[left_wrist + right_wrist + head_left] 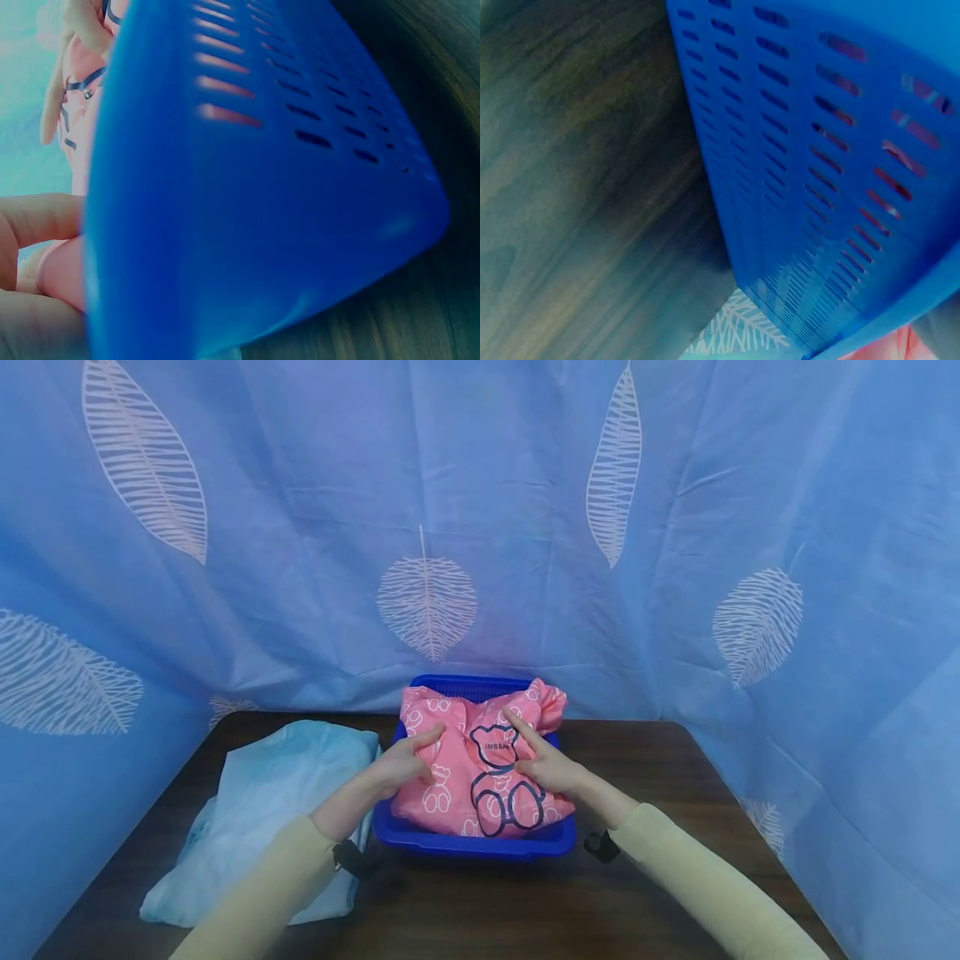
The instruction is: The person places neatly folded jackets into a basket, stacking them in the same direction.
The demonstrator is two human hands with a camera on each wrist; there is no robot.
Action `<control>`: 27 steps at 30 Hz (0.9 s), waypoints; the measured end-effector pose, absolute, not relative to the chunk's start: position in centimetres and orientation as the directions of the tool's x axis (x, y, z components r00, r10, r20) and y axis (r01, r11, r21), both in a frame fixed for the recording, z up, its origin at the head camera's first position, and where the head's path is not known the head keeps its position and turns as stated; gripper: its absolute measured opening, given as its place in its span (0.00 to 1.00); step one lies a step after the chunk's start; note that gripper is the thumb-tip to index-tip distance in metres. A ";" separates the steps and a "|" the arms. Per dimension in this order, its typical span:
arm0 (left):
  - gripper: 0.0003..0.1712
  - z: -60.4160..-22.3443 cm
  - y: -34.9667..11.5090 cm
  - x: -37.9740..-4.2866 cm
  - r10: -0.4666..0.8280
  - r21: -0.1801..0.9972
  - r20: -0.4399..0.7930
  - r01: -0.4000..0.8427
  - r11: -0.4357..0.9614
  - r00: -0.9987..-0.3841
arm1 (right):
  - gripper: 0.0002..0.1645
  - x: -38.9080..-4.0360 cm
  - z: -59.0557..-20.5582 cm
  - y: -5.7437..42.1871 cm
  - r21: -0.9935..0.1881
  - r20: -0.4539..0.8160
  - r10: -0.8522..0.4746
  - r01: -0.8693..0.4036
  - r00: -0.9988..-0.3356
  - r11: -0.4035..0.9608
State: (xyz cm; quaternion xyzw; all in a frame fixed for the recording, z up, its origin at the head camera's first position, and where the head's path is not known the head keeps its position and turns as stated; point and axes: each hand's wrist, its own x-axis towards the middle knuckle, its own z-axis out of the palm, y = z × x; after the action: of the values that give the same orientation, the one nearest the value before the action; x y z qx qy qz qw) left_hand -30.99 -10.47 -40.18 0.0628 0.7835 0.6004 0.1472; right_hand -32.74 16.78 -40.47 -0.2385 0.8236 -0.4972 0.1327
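Note:
A pink cloth item printed with bears lies bunched inside a blue plastic basket. On its left side rests my left hand, index finger and thumb spread apart over the cloth. My right hand lies on the right side, its index finger stretched out across the bear print. Slotted basket walls fill much of both wrist views, with pink showing through the slots. The rim hides part of the left fingers in the left wrist view. Most of the right hand is out of the right wrist view.
A pale blue-green cloth lies loosely folded left of the basket, close to its side. Both stand on a dark wooden table. Behind and around hangs a blue curtain with white leaf prints.

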 end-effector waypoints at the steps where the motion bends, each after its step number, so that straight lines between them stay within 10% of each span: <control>1: 0.52 -40.2 -10.4 -30.9 0.266 0.956 -0.153 -0.075 0.282 -0.952 | 0.53 -32.7 -40.5 16.7 -0.876 -0.003 -0.513 -0.245 -0.858 0.415; 27: 0.51 -41.9 -8.9 -31.1 0.202 0.748 -0.425 -0.216 0.628 -0.882 | 0.60 -31.5 -41.5 13.8 -0.513 -0.329 -0.342 -0.138 -0.880 0.847</control>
State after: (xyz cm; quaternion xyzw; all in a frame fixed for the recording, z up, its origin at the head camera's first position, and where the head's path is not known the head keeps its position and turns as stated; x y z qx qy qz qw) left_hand -31.12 -8.88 -41.95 -0.0040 0.8689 0.4313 0.2428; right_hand -31.52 13.76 -41.48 -0.1281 0.9382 -0.2448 0.2086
